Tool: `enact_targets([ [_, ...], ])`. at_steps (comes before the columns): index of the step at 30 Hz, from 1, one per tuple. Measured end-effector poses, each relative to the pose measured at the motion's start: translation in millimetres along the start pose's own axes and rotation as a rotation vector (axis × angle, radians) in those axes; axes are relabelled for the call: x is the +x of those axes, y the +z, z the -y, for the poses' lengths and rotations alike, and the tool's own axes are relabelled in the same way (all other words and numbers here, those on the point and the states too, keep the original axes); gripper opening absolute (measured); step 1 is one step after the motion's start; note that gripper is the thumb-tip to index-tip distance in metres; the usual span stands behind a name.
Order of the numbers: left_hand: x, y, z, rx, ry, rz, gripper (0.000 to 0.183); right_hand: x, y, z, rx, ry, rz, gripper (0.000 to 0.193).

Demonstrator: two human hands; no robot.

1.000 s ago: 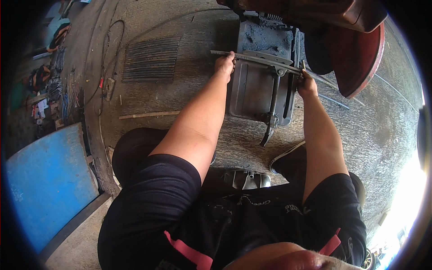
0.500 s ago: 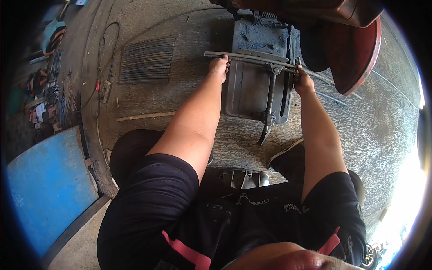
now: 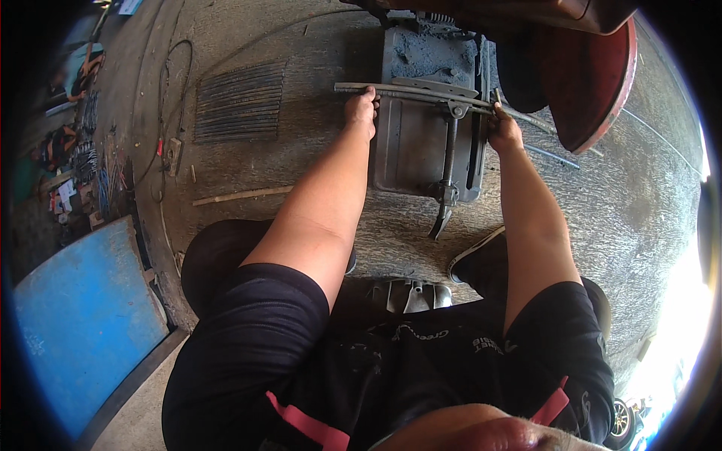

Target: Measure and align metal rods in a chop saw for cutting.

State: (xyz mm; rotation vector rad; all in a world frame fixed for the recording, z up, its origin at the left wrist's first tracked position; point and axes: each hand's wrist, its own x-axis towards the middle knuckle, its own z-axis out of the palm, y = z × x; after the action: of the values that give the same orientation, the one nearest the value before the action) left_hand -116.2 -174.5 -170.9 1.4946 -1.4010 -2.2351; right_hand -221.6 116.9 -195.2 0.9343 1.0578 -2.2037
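Note:
Thin metal rods [image 3: 410, 93] lie crosswise over the base plate [image 3: 406, 158] of a cut-off saw, against its vise. My left hand [image 3: 362, 114] is closed around the rods near their left end, just left of the plate. At the plate's right side, my right hand [image 3: 505, 129] grips the rods with its fingers wrapped; the exact number of rods is hard to make out. Between my hands, the vise screw [image 3: 452, 154] runs toward me and ends in a crank handle [image 3: 440, 224]. The saw's red guard [image 3: 602, 98] hangs to the right, beyond my right hand.
A row of several cut rods [image 3: 239, 104] lies on the floor at the left. Nearer are a wooden stick [image 3: 244, 195] and a cable [image 3: 167, 113]. A blue panel [image 3: 90, 301] stands at the lower left. A long pipe [image 3: 553, 155] lies to the right.
The whole view has shifted very slightly. Both hands keep their hold on the rods, with no clear movement against the saw.

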Motion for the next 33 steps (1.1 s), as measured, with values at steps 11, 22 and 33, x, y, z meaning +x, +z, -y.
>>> enact_targets([
  [11,-6,7,1,-0.054,0.078,-0.053,0.014,-8,3,-1,0.011,-0.021,-0.016,0.015],
  [22,-1,3,3,0.006,0.009,0.001,0.016,21,-20,-6,0.035,-0.052,0.036,0.013],
  [33,3,5,0,-0.150,-0.004,-0.053,0.017,29,-26,-5,0.017,-0.006,0.143,0.011],
])
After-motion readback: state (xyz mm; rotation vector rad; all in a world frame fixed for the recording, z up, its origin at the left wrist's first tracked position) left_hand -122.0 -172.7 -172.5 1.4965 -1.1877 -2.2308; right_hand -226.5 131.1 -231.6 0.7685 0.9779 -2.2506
